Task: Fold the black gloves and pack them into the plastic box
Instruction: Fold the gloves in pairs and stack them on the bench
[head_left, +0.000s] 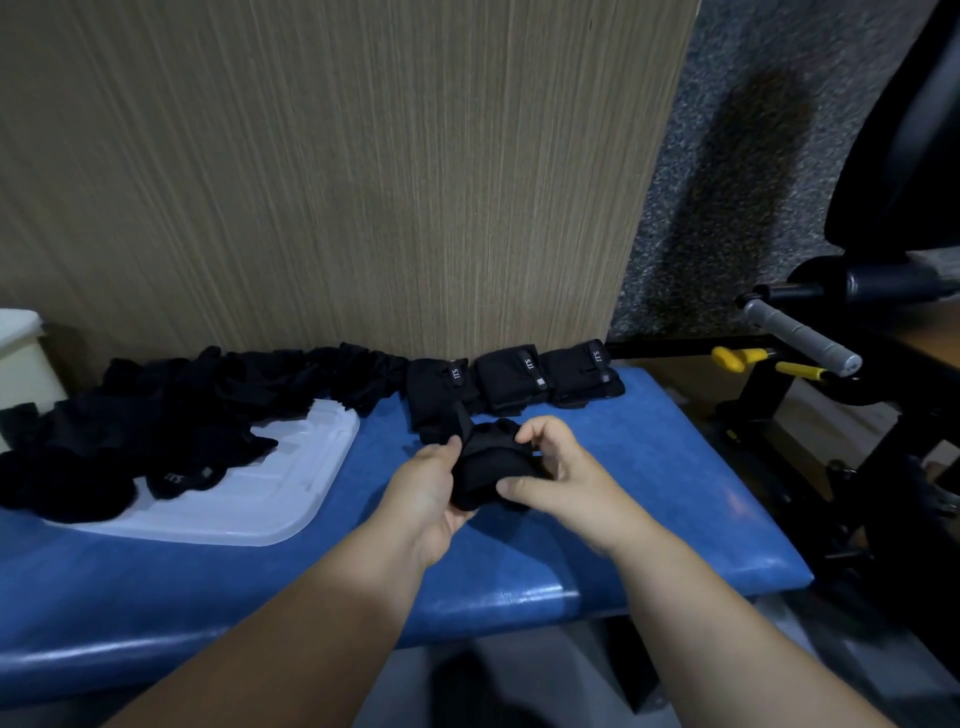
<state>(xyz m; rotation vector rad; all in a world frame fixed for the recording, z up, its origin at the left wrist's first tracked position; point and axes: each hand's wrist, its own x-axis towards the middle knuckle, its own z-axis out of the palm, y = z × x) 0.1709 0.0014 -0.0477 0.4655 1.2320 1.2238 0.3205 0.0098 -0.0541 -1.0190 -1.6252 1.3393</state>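
Both my hands are clamped on one black glove (493, 467), bunched into a thick wad and held just above the blue padded counter (649, 493). My left hand (436, 488) grips its left edge, thumb on top and fingers tucked underneath. My right hand (561, 478) grips the other side, with its thumb pressed on the near edge and its fingers curled over the top.

Just beyond my hands, three folded gloves (511, 379) sit side by side in a row against the wooden panel (363, 182), their small labels facing up. The leftmost of them is close to the glove I hold; I cannot tell whether they touch.

Well to the left of my left hand lies a loose pile of gloves (182, 405). It spills over a flat, clear plastic piece (270, 493) lying on the counter; whether that is the box or its lid I cannot tell.

Far to the right of my right hand, off the counter, are a grey handle (800, 338) and a yellow knob (732, 358) on dark equipment.
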